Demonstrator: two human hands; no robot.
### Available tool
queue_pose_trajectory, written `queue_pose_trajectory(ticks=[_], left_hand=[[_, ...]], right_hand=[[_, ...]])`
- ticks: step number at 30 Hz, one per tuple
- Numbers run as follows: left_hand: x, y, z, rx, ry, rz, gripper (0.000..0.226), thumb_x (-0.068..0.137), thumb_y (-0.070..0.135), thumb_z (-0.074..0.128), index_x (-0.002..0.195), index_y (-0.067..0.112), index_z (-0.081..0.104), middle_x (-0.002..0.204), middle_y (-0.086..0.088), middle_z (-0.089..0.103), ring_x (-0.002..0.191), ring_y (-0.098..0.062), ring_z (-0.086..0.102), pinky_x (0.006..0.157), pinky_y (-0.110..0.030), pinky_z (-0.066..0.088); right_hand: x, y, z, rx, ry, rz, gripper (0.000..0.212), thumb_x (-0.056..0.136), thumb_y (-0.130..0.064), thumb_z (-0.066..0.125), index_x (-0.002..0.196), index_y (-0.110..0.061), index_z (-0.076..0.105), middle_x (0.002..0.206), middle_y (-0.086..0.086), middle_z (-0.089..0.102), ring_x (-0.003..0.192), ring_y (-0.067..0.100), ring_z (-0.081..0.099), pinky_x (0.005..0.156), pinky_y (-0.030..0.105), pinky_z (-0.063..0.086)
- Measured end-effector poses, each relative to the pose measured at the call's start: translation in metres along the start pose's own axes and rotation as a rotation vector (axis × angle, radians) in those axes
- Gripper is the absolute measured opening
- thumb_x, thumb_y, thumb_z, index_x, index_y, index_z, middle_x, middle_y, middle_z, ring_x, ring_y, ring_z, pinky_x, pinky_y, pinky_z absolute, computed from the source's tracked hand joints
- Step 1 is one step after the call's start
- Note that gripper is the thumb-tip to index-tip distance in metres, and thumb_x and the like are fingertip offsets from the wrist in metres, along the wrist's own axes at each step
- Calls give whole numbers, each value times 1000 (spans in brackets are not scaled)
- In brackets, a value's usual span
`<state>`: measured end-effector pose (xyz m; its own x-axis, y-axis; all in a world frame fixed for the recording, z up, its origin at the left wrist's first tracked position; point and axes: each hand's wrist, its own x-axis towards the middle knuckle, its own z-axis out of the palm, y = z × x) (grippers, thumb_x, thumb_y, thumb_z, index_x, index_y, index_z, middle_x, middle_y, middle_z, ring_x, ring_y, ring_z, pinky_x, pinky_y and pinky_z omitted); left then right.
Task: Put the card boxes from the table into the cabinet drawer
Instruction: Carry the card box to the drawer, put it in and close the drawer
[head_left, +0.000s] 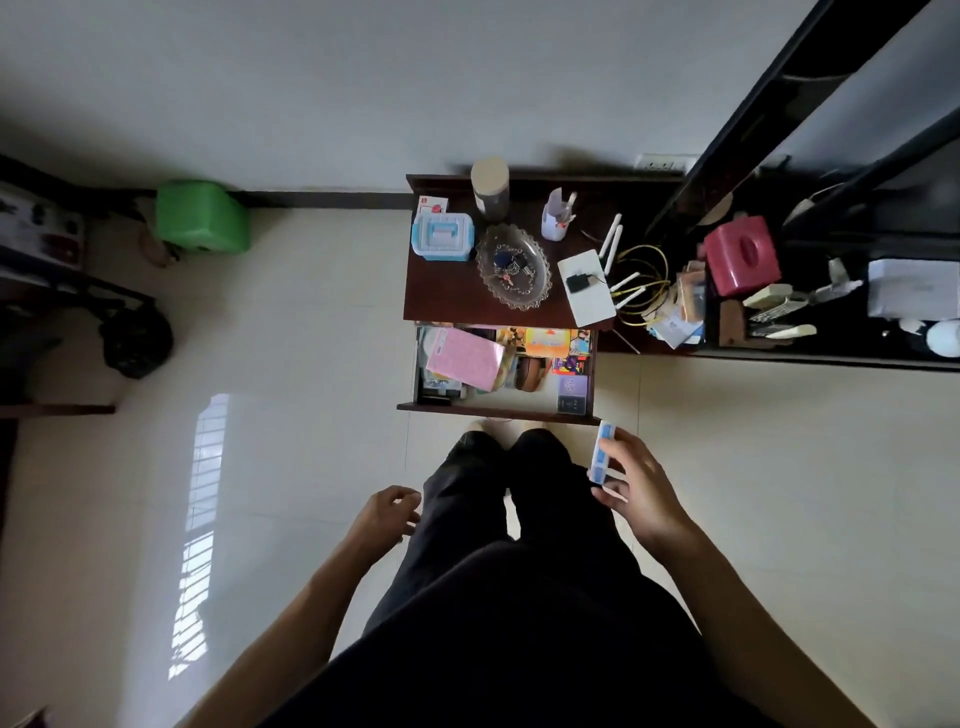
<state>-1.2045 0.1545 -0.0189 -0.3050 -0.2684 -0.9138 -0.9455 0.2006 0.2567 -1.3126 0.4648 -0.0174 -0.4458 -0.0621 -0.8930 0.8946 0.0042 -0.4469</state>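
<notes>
My right hand (641, 486) grips a slim blue-and-white card box (601, 453), held upright just below the right front corner of the open cabinet drawer (498, 411). The drawer is pulled out from the dark wooden cabinet (447, 291) and holds a pink booklet (465, 357), colourful boxes and other small items. My left hand (388, 512) hangs beside my left leg with loosely curled fingers and nothing in it. More card packs (688, 301) lie stacked on the dark table to the right of the cabinet.
On the cabinet top stand a blue-white plastic case (442, 236), a glass dish (513, 266), a jar (490, 188), a pen cup (557, 218) and a white router (587, 287). A red tissue box (742, 255) and remotes sit on the black table. A green stool (202, 215) stands by the wall.
</notes>
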Motion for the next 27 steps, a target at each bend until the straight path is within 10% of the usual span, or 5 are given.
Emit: queue_pose_trajectory(ticks=[13,19,24,27], left_hand=[[168,3,47,27,-76,-99,19,97,19,52,93,8,67,74,-6,65,67,-19,60,67,-32,51],[292,-22,88,-114,-100,-273,18,98,19,51,95,6,63,71,-8,63,53,-16,55,52,-26,43],[403,-30,115,-389,-17,-402,18,98,18,52,108,5,59,86,-17,67,67,-25,64,58,-30,54],[461,-30,125,-530,7,-436,19,99,23,55,109,6,55,86,-17,67,70,-25,65,57,-29,58]], right_hand=[[193,38,30,-324,139,103,43,85,-42,77,116,-24,55,122,4,65,106,26,70,101,45,55],[314,83,26,-431,275,84,48,81,-35,83,117,-19,56,113,4,69,93,14,69,66,21,55],[412,127,22,-540,363,-1,53,73,-35,87,115,-18,58,118,10,66,106,28,68,82,40,62],[467,146,24,-650,383,-77,56,75,-37,86,117,-15,57,115,6,69,96,19,67,67,21,54]])
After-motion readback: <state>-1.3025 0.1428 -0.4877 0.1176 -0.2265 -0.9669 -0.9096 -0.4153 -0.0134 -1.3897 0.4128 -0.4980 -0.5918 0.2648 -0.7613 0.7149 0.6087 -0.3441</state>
